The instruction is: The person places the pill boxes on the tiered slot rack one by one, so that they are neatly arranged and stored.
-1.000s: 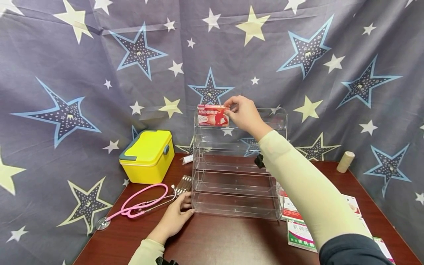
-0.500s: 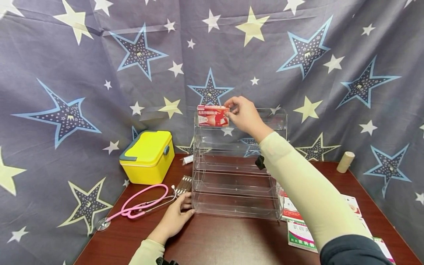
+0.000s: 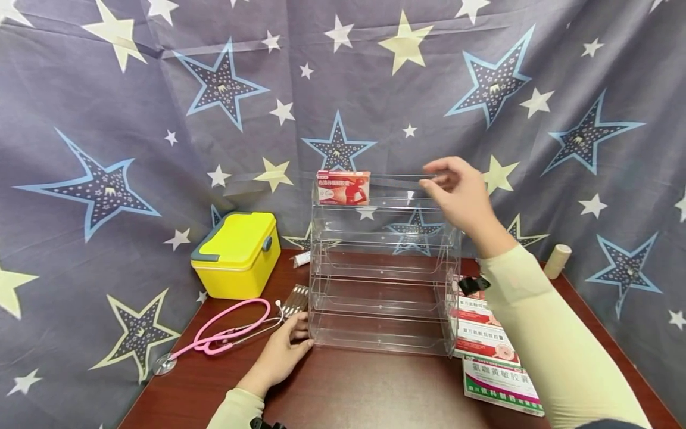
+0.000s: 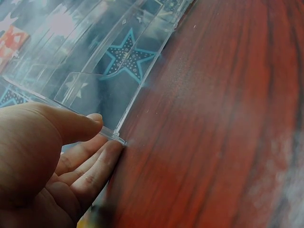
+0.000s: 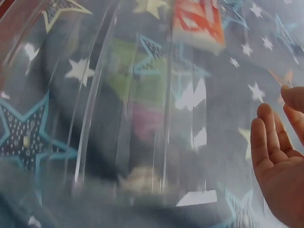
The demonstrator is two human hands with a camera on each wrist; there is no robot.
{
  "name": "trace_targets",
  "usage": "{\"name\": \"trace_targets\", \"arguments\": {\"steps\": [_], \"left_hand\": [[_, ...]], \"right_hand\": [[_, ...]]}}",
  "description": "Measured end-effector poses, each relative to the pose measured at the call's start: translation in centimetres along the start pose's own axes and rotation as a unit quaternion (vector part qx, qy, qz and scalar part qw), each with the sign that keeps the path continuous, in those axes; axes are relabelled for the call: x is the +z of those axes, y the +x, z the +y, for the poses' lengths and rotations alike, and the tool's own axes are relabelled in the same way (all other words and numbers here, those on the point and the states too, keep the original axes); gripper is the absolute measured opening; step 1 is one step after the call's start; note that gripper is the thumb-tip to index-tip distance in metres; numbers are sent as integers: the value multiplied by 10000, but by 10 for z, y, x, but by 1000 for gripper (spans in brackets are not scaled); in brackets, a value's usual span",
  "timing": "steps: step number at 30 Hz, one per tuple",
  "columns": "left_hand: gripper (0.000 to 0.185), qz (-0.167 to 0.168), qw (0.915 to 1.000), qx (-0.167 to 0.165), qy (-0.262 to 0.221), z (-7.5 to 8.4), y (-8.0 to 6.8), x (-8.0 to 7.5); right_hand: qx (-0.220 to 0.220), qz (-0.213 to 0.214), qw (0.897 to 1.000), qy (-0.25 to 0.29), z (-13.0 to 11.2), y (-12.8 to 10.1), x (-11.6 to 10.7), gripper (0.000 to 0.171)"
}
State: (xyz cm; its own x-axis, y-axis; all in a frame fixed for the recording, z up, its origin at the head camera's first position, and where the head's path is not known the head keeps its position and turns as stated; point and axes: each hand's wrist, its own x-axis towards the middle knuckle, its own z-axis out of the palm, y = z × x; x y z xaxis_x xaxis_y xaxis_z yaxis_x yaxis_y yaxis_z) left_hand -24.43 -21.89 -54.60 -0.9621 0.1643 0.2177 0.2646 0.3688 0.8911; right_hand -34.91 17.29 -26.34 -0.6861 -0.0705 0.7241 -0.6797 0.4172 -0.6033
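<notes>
A clear acrylic tiered display rack (image 3: 375, 339) stands on the table. My left hand (image 3: 281, 354) holds its lower left corner, and in the left wrist view the thumb and fingertips of the left hand (image 4: 71, 156) meet the rack's edge. On the left end of the top tier sits a red and white medicine box (image 3: 343, 188), upright, its printed front facing me. My right hand (image 3: 461, 193) is in the air by the top right of the rack, apart from the box and holding nothing. In the right wrist view its fingers are loosely extended.
Several medicine boxes (image 3: 501, 381) lie right of the rack. At the left are a yellow lidded case (image 3: 233, 256), a pink stethoscope (image 3: 214, 342), and a blister pack (image 3: 296, 300) close to the rack. A beige roll (image 3: 558, 262) stands at the back right, before a star-patterned curtain (image 3: 429, 89).
My right hand has let go of the red and white medicine box and moved right, leaving it on the top tier. More of the boxes at right now shows. The left hand stays put.
</notes>
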Motion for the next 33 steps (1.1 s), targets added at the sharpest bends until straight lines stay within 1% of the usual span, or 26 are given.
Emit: {"name": "trace_targets", "arguments": {"steps": [2,4,6,8,10,13,15,17,20,23,27,33], "left_hand": [[53,16,10000,-20,12,0,0,0],[53,30,10000,-31,41,-1,0,1],[54,23,10000,-34,50,-1,1,1],[54,15,10000,-38,37,-2,1,1],[54,17,10000,-37,16,-2,1,1],[54,41,10000,-60,-6,-1,1,0],[54,39,10000,-76,6,-1,1,0],[54,18,10000,-89,-6,-2,1,0],[54,-4,10000,-85,-35,-2,1,0],[53,3,9999,-69,-74,-3,1,0],[53,18,9999,-76,-91,-3,1,1],[53,10,9999,-108,-63,-4,1,1]], "right_hand": [[-25,307,9995,6,6,-9,-18,23],[10,561,9984,-24,18,-18,-35,22],[197,732,9968,-250,34,-30,-51,22],[478,726,9952,-451,55,-43,-65,23],[826,469,9929,-717,78,-57,-76,27],[1309,-305,9838,-1190,114,-79,-89,34],[1562,-940,9729,-1423,140,-95,-96,39],[1805,-1490,9593,-1578,164,-110,-101,40],[2128,-2037,9410,-1667,194,-131,-104,42],[2381,-2332,9265,-1749,214,-145,-104,43],[2589,-2566,9125,-1854,225,-156,-103,44],[2682,-2711,9061,-1833,232,-161,-99,40]]}}
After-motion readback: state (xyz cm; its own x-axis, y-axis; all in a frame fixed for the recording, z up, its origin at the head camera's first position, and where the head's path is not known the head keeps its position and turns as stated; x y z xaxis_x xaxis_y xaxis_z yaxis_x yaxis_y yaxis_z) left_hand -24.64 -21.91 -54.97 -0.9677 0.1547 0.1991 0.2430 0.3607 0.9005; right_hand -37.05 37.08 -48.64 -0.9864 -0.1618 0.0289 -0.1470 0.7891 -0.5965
